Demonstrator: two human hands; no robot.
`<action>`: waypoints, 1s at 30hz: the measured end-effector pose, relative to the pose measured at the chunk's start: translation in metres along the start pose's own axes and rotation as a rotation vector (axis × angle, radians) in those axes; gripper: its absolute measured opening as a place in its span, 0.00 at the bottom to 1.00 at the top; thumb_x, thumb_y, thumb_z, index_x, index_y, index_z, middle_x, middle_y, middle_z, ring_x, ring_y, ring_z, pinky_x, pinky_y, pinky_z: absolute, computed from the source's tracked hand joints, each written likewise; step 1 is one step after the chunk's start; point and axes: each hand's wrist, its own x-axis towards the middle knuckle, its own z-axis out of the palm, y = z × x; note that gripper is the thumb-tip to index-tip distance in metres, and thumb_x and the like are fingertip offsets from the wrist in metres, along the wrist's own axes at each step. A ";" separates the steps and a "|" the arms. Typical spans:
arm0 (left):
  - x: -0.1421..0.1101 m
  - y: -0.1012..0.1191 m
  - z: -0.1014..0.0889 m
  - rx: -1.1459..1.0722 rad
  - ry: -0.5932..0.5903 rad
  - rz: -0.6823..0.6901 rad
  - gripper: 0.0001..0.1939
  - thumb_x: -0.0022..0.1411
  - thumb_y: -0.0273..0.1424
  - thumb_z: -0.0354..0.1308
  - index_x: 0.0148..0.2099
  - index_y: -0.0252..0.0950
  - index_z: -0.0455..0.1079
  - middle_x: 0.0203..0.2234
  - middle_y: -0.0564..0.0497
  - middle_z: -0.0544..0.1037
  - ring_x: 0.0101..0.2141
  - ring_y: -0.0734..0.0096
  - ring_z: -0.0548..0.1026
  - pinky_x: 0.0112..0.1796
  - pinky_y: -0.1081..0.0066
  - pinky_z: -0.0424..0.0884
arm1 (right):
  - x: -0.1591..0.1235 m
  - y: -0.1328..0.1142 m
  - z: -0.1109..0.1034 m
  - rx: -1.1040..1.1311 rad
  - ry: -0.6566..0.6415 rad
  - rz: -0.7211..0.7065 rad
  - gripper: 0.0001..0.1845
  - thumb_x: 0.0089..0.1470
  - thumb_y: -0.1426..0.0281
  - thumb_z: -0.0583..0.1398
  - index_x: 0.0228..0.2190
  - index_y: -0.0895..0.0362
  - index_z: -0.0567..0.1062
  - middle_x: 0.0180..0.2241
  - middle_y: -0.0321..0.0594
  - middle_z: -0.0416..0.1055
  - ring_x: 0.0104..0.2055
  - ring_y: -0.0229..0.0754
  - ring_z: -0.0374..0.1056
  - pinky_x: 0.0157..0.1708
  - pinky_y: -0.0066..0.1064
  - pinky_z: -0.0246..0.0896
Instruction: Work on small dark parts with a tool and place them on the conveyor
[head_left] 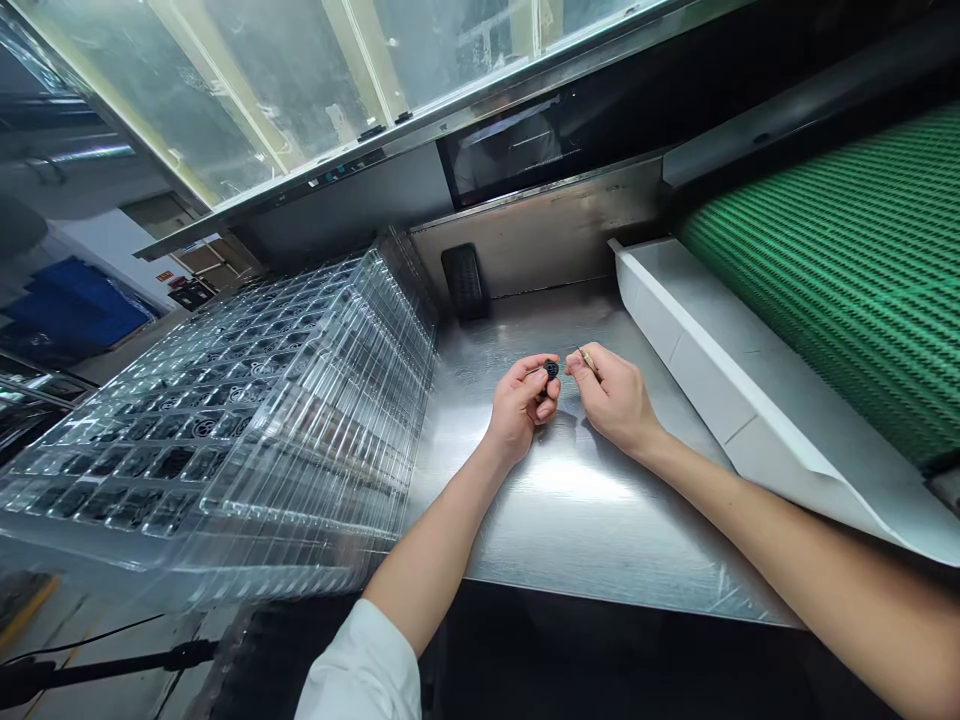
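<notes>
My left hand (pixel 521 405) is closed in a pinch on a small black round part (pixel 551 369), held just above the steel worktop (pixel 570 500). My right hand (pixel 613 398) sits right beside it, fingers closed on a thin metal tool (pixel 586 358) that looks like tweezers. The tool's tip is close to the black part. Both hands hover over the middle of the worktop.
A tall stack of clear plastic compartment trays (pixel 247 420) holding small black parts stands on the left. A white sloped guide (pixel 720 390) and a green ribbed conveyor belt (pixel 847 270) run along the right. A black roller (pixel 465 280) stands at the back wall.
</notes>
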 end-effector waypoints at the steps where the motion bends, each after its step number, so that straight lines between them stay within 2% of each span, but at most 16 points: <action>1: 0.000 0.001 0.000 -0.001 0.004 0.000 0.24 0.58 0.40 0.71 0.51 0.35 0.70 0.26 0.55 0.70 0.19 0.81 0.58 0.23 0.77 0.50 | 0.000 0.001 0.000 0.003 0.001 0.014 0.28 0.77 0.47 0.49 0.32 0.54 0.68 0.27 0.40 0.66 0.28 0.46 0.62 0.32 0.35 0.57; 5: 0.000 0.002 0.000 -0.004 0.015 0.003 0.23 0.57 0.39 0.71 0.51 0.35 0.70 0.26 0.55 0.70 0.19 0.81 0.58 0.23 0.77 0.50 | -0.001 0.000 0.000 0.034 -0.030 0.043 0.30 0.76 0.45 0.50 0.31 0.54 0.69 0.24 0.37 0.62 0.26 0.45 0.60 0.31 0.35 0.55; 12: 0.001 -0.001 -0.001 -0.012 0.003 -0.033 0.22 0.58 0.38 0.71 0.50 0.35 0.70 0.25 0.56 0.69 0.18 0.81 0.59 0.22 0.77 0.49 | -0.004 -0.003 0.002 0.079 -0.072 -0.020 0.20 0.74 0.57 0.55 0.31 0.55 0.69 0.25 0.35 0.65 0.26 0.42 0.59 0.29 0.34 0.52; 17: 0.001 -0.003 0.001 -0.043 0.010 -0.039 0.21 0.59 0.40 0.70 0.49 0.35 0.71 0.25 0.55 0.69 0.18 0.81 0.59 0.21 0.77 0.49 | -0.004 -0.002 0.002 0.082 -0.092 -0.044 0.18 0.74 0.59 0.54 0.32 0.55 0.69 0.28 0.36 0.67 0.26 0.43 0.61 0.29 0.34 0.53; 22: 0.003 -0.007 0.000 -0.045 0.047 -0.062 0.24 0.52 0.41 0.74 0.45 0.35 0.70 0.24 0.56 0.69 0.17 0.83 0.57 0.21 0.78 0.46 | -0.004 -0.006 0.001 0.006 -0.044 -0.021 0.22 0.72 0.51 0.55 0.33 0.55 0.71 0.23 0.35 0.61 0.23 0.42 0.56 0.27 0.33 0.52; 27: 0.004 -0.004 -0.001 -0.079 0.032 -0.116 0.22 0.51 0.42 0.72 0.40 0.35 0.68 0.21 0.58 0.65 0.16 0.83 0.54 0.20 0.77 0.42 | -0.002 -0.016 -0.005 -0.111 -0.044 0.146 0.28 0.64 0.43 0.54 0.33 0.55 0.72 0.21 0.34 0.58 0.23 0.43 0.56 0.27 0.33 0.51; 30: 0.003 0.000 0.000 -0.046 0.014 -0.122 0.26 0.50 0.47 0.75 0.33 0.36 0.64 0.20 0.60 0.61 0.16 0.85 0.51 0.20 0.77 0.39 | 0.000 -0.021 -0.008 -0.196 -0.065 0.243 0.27 0.57 0.42 0.53 0.32 0.52 0.71 0.21 0.35 0.57 0.23 0.46 0.57 0.27 0.36 0.51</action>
